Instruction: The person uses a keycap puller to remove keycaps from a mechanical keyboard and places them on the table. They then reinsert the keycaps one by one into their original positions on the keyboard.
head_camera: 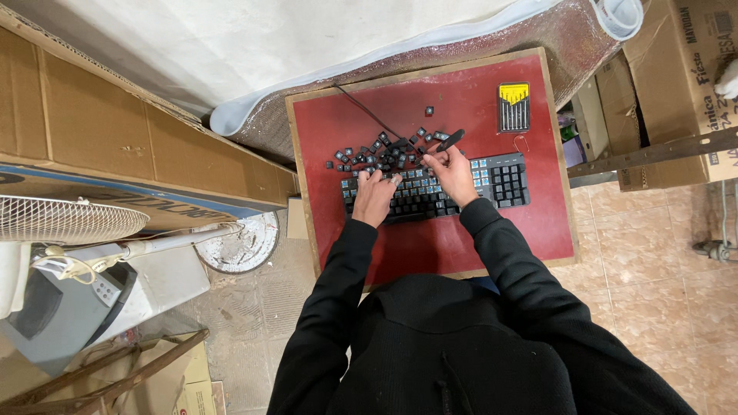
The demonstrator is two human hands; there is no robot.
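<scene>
Keyboard (pixel 461 187) stripped of many keycaps, on red table (pixel 530 223).
Right hand (pixel 453 175) grips black tool (pixel 448 141); left hand (pixel 373 197) rests fingers-down on keys (loose keycaps (pixel 374 152) at 12 o'clock).

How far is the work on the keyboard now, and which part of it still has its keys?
Done: many keys are off and lie in a loose pile on the red table; the left and middle of the keyboard show bare switches. In hand: the right hand holds a dark tool, and the left hand rests on the keyboard. Left: the block of keys at the right end remains capped.
</scene>
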